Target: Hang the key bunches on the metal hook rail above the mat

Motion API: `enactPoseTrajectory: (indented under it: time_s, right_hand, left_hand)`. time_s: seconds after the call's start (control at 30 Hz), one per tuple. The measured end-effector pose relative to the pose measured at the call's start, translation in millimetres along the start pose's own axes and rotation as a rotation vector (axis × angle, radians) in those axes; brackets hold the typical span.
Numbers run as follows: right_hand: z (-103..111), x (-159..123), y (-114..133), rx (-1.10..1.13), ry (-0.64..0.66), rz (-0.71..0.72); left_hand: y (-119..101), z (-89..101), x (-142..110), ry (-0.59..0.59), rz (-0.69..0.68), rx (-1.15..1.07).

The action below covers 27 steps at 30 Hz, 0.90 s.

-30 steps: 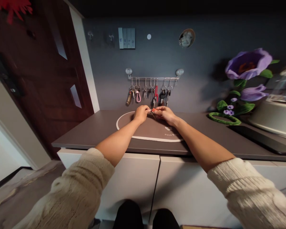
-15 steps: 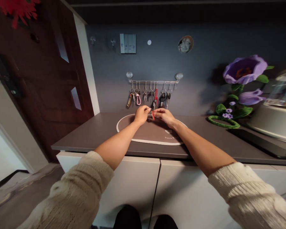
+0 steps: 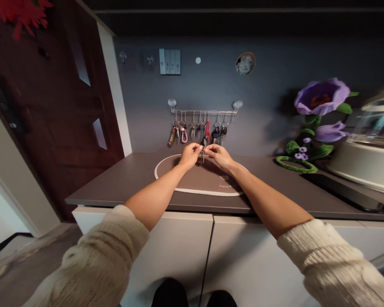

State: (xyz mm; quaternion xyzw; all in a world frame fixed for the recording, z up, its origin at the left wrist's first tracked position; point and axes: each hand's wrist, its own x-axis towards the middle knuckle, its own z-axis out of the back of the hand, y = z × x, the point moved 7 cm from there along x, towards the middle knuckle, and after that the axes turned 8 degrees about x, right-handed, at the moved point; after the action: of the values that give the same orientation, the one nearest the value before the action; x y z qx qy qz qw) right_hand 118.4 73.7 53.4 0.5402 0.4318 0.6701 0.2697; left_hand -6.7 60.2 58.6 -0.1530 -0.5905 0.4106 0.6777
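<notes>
My left hand (image 3: 189, 155) and my right hand (image 3: 219, 156) meet above the oval brown mat (image 3: 195, 182), fingertips pinching a small metal key (image 3: 202, 155) between them. It hangs downward from their grip, and the fingers hide its upper end. Just behind the hands, on the wall, a metal key rail (image 3: 203, 112) carries several key bunches, including a red fob (image 3: 208, 131) and a pink loop (image 3: 184, 136). My hands appear close to the lowest keys, but I cannot tell whether they touch.
The mat lies on a dark brown countertop (image 3: 124, 183) above white cabinet doors (image 3: 169, 256). A dark wooden door (image 3: 64, 128) stands at the left. To the right are a decorative purple flower (image 3: 321, 97) and a silver appliance with a glass lid (image 3: 368, 145).
The red piece between my fingers earlier no longer shows, and a thin metal key now hangs there. My fingertips have drawn closer together.
</notes>
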Motion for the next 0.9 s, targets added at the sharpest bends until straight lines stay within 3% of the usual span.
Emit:
enactPoseTrajectory:
  time_s: [0.3,0.7,0.9]
  right_hand:
    - [0.9,0.6,-0.7,0.022,0.003,0.045]
    - [21.0,-4.5,12.4,0.097,-0.115,0.053]
    - [42.1,-4.5,24.7,0.182,-0.202,0.042]
  left_hand:
    - [-5.2,-2.3,-4.6,0.022,0.021,0.002]
    - [-5.6,-8.5,-10.2,0.057,-0.12,0.451]
    - [-2.6,-15.3,-12.8,0.109,-0.146,0.538]
